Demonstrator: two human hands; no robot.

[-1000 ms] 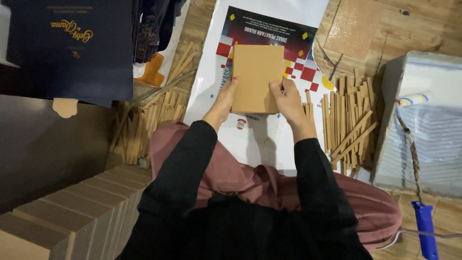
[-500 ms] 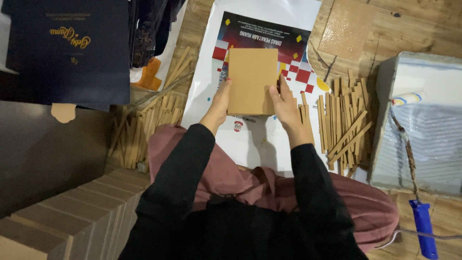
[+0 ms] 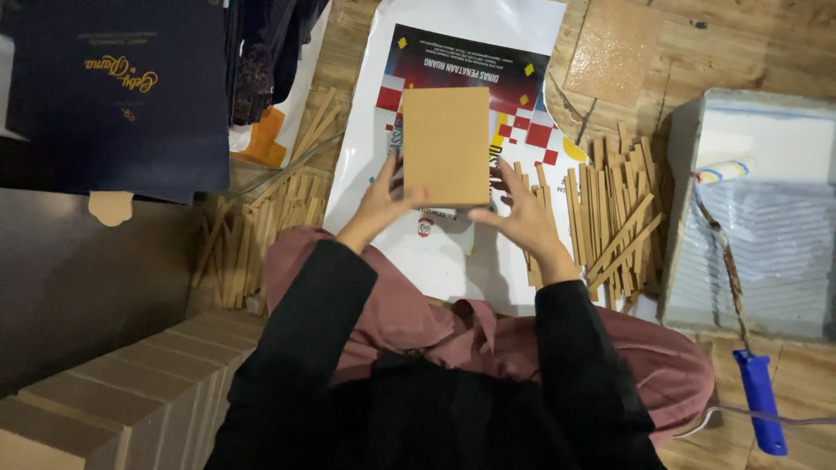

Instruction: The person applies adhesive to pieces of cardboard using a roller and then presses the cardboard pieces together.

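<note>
I hold a plain brown cardboard panel (image 3: 446,144) upright over a white printed poster sheet (image 3: 453,252) on the wooden floor. My left hand (image 3: 381,202) grips its lower left edge, thumb on the front. My right hand (image 3: 521,218) supports its lower right corner with fingers spread. My black sleeves and pink-clad legs fill the foreground.
Piles of thin cardboard strips lie at right (image 3: 614,213) and at left (image 3: 261,218). A paint tray (image 3: 758,209) with a roller on a blue handle (image 3: 759,396) sits at far right. A dark blue box (image 3: 113,87) is upper left; stacked cardboard pieces (image 3: 104,392) lower left.
The cardboard panel stays in both hands; my right hand has slid from the panel's right side down to its lower right corner.
</note>
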